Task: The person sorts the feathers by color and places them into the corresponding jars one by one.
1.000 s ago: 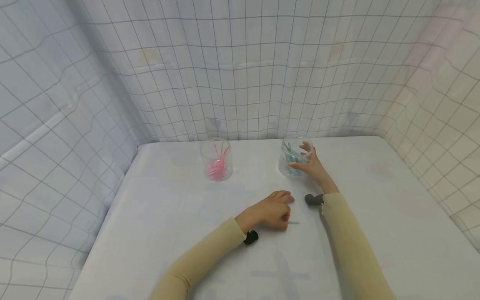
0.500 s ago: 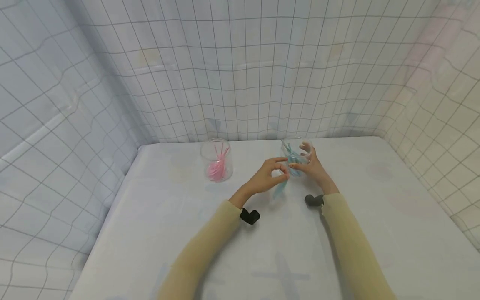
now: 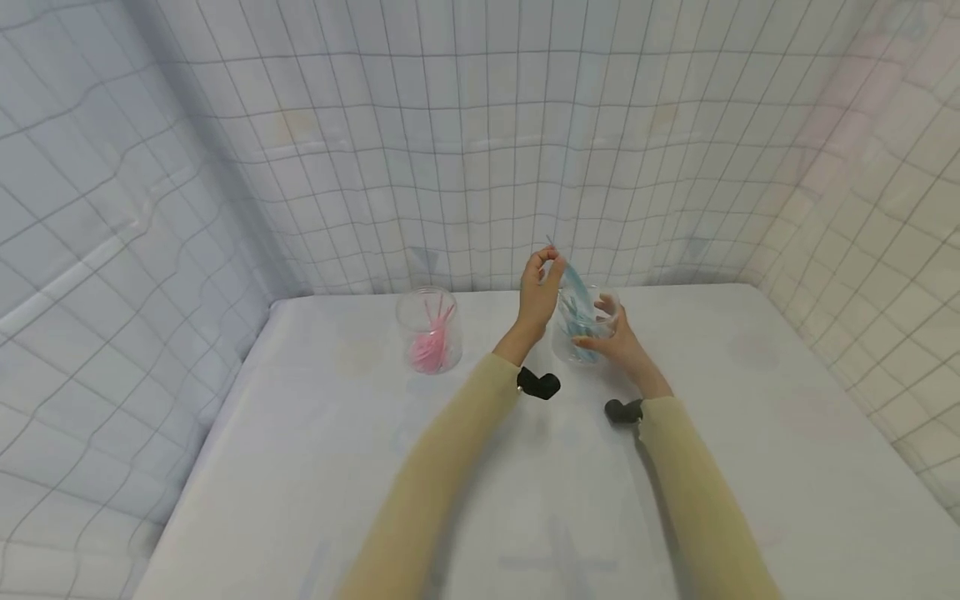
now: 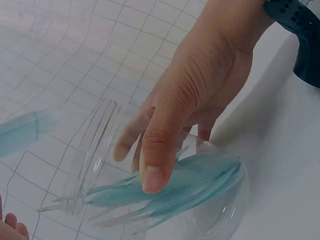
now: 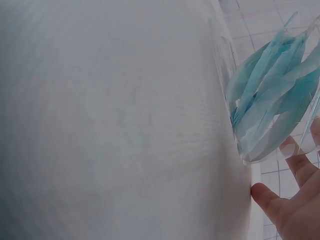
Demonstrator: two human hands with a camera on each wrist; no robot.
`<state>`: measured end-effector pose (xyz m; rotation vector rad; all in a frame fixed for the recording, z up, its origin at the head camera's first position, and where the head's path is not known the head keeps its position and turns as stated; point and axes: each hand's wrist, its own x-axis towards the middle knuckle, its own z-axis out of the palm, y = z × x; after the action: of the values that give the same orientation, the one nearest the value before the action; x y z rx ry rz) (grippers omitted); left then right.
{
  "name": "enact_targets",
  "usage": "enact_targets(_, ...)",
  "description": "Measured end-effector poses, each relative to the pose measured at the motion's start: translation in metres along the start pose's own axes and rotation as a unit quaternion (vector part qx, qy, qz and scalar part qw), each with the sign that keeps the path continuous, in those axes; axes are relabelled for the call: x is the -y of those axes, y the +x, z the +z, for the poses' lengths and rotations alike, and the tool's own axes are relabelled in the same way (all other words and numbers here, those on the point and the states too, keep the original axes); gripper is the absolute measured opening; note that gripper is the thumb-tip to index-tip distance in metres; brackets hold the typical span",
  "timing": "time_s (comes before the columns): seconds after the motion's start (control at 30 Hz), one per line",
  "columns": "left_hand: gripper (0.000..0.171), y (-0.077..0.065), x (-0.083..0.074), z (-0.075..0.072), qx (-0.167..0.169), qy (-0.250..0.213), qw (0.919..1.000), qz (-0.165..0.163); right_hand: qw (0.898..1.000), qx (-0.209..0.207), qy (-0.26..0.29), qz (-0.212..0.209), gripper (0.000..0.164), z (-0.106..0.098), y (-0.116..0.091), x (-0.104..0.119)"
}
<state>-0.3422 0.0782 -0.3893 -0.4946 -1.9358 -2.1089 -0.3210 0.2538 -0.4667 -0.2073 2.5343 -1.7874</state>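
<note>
In the head view my left hand (image 3: 537,298) is raised at the back, pinching a light-blue feather (image 3: 577,287) near its quill. The feather slants down over the mouth of a clear jar (image 3: 564,353). Several more blue feathers (image 4: 200,182) stand inside this jar. My right hand (image 3: 622,342) grips the jar from the right side, thumb in front and fingers behind. The left wrist view shows the right thumb (image 4: 157,150) against the jar, with the held feather (image 4: 25,132) off to the left. Only fingertips of my left hand (image 4: 12,227) appear in that corner.
A second clear jar (image 3: 406,321) with pink feathers (image 3: 431,348) stands to the left on the white table (image 3: 315,467). Grid-patterned curtains (image 3: 480,150) enclose the back and sides. Dark devices (image 3: 540,384) sit at both wrists.
My left hand has gone from the table's middle, where it reached a pale quill, up to the blue jar's mouth, lifting the feather. The right hand keeps its grip on the jar.
</note>
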Motion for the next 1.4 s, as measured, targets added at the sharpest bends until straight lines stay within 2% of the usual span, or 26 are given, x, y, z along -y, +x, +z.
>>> enact_targets(0.07,0.025,0.005,0.004,0.003,-0.014,-0.006,0.9999,0.005,1.0,-0.001,0.001,0.001,0.102,0.001,0.001,0.0)
enact_targets(0.13,0.025,0.006,0.009,0.005,-0.018,0.001,0.9998,-0.003,1.0,0.0,0.0,0.002,0.103,0.002,0.002,0.001)
enact_targets(0.33,0.039,-0.006,0.021,-0.004,0.008,0.043,0.9959,-0.079,1.0,0.012,0.0,0.009,0.103,0.003,0.0,0.014)
enact_targets(0.43,0.048,-0.013,0.025,-0.01,0.013,0.041,0.9944,-0.096,1.0,0.014,-0.004,0.001,0.1,0.003,-0.006,0.026)
enact_targets(0.67,0.045,-0.02,0.027,-0.018,0.003,0.057,0.9952,-0.079,1.0,0.022,-0.015,-0.016,0.097,-0.002,-0.011,0.033)
enact_targets(0.87,0.038,-0.028,0.027,-0.023,0.001,0.1,0.9932,-0.06,1.0,0.02,-0.007,-0.015,0.096,-0.006,-0.009,0.033)
enact_targets(1.1,0.035,-0.044,0.032,-0.031,0.027,0.146,0.9873,-0.056,1.0,0.02,-0.006,-0.011,0.099,-0.007,-0.007,0.03)
enact_targets(1.27,0.032,-0.053,0.037,-0.041,0.035,0.169,0.9825,-0.071,1.0,0.02,-0.006,-0.017,0.1,-0.008,-0.006,0.029)
enact_targets(1.4,0.03,-0.06,0.037,-0.052,0.06,0.194,0.9759,-0.081,0.999,0.025,-0.001,-0.021,0.103,-0.012,-0.004,0.025)
